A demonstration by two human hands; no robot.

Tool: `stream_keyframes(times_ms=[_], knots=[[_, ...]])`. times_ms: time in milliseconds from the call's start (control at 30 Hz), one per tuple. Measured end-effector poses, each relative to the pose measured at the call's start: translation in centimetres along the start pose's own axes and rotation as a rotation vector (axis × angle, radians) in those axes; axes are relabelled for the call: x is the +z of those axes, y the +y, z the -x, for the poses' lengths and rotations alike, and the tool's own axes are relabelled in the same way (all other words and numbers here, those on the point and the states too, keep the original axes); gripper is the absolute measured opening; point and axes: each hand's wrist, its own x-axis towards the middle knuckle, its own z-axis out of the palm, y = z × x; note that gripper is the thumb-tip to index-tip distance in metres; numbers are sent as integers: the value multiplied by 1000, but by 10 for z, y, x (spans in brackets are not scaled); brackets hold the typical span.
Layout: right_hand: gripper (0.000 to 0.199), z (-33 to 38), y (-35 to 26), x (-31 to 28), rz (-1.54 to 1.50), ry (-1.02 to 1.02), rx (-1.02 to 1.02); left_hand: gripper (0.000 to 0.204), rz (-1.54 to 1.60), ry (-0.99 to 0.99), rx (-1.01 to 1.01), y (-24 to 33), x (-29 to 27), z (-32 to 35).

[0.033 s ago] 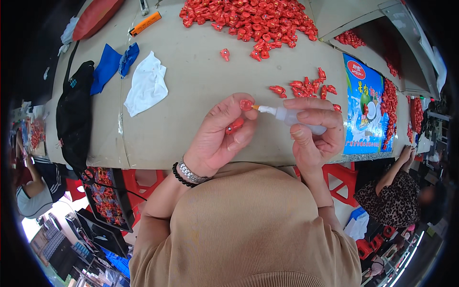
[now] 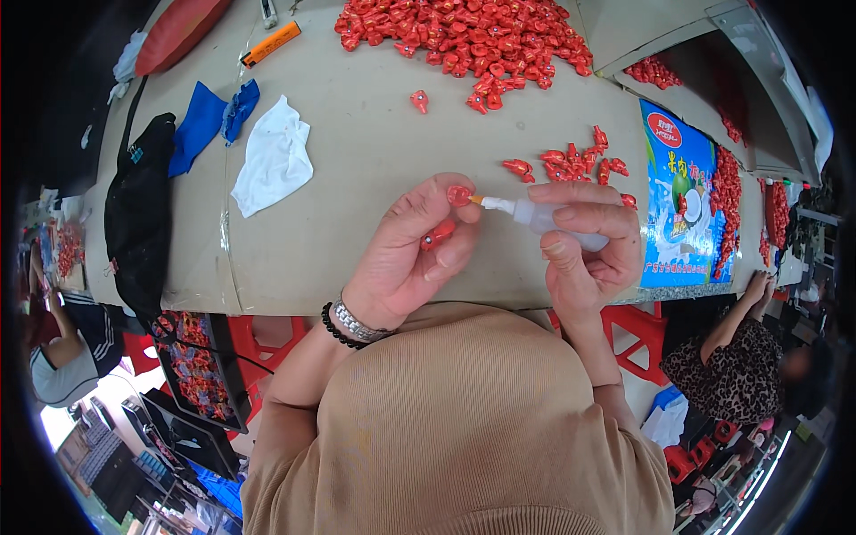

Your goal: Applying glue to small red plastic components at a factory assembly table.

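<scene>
My left hand (image 2: 415, 236) pinches a small red plastic part (image 2: 459, 195) between thumb and forefinger. Another red part (image 2: 438, 234) lies in the curled fingers of the same hand. My right hand (image 2: 593, 236) is closed round a translucent white squeeze bottle (image 2: 542, 217), tilted sideways. Its thin orange-yellow nozzle (image 2: 479, 200), wrapped in white near the bottle, meets the pinched part; whether anything flows out is too small to see. Just beyond my right hand lies a loose group of similar red parts (image 2: 571, 164), and a single red part (image 2: 419, 102) sits farther off.
A big heap of red parts (image 2: 464, 36) covers the table's far side. At the left lie a white cloth (image 2: 275, 156), a blue cloth (image 2: 198, 125), an orange box cutter (image 2: 270, 45) and a black bag (image 2: 141, 214). A blue printed sheet (image 2: 678, 196) lies right. Co-workers sit on both sides.
</scene>
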Motion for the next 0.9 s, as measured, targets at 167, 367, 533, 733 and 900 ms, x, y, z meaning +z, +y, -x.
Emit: stream_keyframes(times_ms=[167,367,533,733,900], knots=[[19,0,1,2,24,5,-14,27,10,7,-3,-1,0,1],[20,0,1,2,44,12,-21,24,12,-14,-2,0,0,0],[20,2,2,1,8,35,-49,22,8,-4,24,-1,2,0],[20,1,2,-2,48,21,-58,22,-4,11,26,0,4,0],[20,1,4,-1,45,16,-56,22,-4,-1,20,0,4,0]])
